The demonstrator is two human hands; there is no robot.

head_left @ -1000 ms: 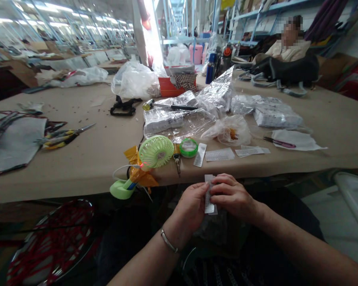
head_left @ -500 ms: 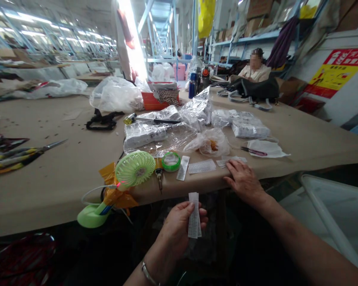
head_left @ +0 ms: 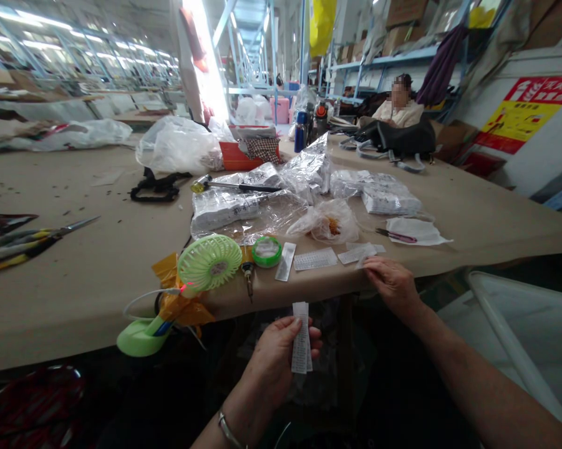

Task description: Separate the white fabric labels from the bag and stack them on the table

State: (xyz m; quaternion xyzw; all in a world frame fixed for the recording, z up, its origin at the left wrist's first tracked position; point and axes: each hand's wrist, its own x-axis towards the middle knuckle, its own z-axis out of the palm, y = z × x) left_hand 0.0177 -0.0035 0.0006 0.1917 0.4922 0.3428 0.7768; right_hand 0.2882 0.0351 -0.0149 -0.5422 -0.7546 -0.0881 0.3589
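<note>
A few narrow printed strips (head_left: 300,349) stand nearly upright in the left hand (head_left: 278,343), gripped between thumb and fingers, just off the near edge of the surface (head_left: 140,249). To the right, the right hand (head_left: 393,284) has its fingers drawn narrow on the end of a pale slip (head_left: 367,252); whether this has come free of the flat slips (head_left: 348,256) beside it is hard to tell. Leftward along the near edge lie a printed sheet (head_left: 315,259), a silvery strip (head_left: 285,262), a round green case (head_left: 266,252) and a light-green fan (head_left: 209,263). Clear plastic packets (head_left: 231,212) lie farther back.
</note>
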